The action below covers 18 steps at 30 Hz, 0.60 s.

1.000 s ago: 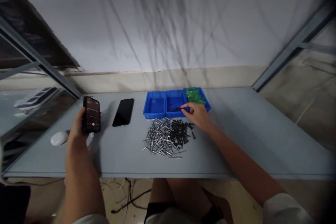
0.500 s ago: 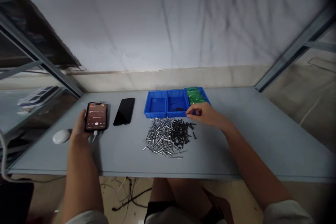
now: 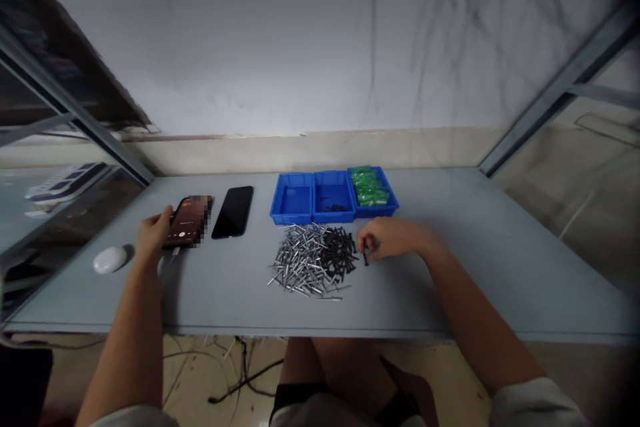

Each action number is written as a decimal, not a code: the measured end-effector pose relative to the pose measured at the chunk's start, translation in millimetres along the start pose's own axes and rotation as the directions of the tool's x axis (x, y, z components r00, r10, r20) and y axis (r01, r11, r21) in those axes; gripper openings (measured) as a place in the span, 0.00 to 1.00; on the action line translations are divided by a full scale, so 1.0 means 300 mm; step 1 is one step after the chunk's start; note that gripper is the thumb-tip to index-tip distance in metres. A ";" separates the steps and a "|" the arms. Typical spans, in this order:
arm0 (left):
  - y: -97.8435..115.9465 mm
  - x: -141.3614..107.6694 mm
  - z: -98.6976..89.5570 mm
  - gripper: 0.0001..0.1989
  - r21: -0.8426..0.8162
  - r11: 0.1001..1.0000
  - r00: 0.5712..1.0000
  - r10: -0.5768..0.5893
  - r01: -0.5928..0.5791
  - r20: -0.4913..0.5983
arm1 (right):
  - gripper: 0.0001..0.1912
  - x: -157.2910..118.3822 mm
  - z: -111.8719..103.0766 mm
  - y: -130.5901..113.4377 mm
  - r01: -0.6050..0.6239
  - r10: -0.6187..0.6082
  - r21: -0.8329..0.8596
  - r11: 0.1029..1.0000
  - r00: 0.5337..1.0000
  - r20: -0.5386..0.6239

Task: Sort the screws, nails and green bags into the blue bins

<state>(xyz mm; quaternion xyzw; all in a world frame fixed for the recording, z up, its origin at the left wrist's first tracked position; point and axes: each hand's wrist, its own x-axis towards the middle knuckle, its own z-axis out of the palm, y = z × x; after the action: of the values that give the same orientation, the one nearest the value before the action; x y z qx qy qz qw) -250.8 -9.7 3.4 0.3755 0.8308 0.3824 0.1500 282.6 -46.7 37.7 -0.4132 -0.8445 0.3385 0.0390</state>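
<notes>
My left hand grips the left edge of a lit smartphone, with thumb and fingers closed on it; the phone is tilted up off the table. A white cable is plugged into its lower end. My right hand is low over the table with curled fingers closed at a single black screw. To its left lies a heap of black screws, touching a larger heap of silver rivets. Behind stand a blue bin, a middle blue bin holding a few black screws, and a right blue bin with green packets.
A second, dark-screened phone lies between the held phone and the bins. A white rounded object sits at the left on the grey table. Metal frame posts rise at both sides, with a wall behind.
My right hand has moved from beside the middle bin down toward me, to the lone black screw. My left hand has shifted its hold, and the lit phone has tilted.
</notes>
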 end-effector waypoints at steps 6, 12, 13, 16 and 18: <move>0.013 -0.073 -0.029 0.27 -0.358 0.933 0.991 0.007 0.042 0.134 | 0.10 0.011 0.011 -0.003 0.013 -0.012 -0.027 1.000 1.000 0.020; -0.043 -0.105 -0.083 0.41 -0.329 0.944 0.964 0.058 0.031 0.259 | 0.05 0.011 0.009 -0.024 0.113 -0.119 0.073 0.991 0.989 0.091; -0.054 -0.103 -0.090 0.44 -0.328 0.944 0.952 0.072 0.031 0.298 | 0.04 0.012 0.009 -0.031 0.155 -0.163 0.109 0.982 0.984 0.066; -0.080 -0.095 -0.098 0.50 -0.358 0.933 0.927 0.113 0.024 0.357 | 0.03 0.018 0.008 -0.056 0.248 -0.233 0.193 0.949 0.967 -0.100; -0.089 -0.091 -0.095 0.51 -0.372 0.928 0.925 0.124 0.020 0.360 | 0.04 0.025 0.006 -0.065 0.275 -0.223 0.245 0.930 0.950 -0.220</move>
<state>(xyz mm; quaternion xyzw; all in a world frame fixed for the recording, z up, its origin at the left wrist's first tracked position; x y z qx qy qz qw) -261.4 -56.1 1.2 0.4293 0.6893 0.4560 0.3642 263.9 -50.6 46.7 -0.3232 -0.8279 0.4032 0.2183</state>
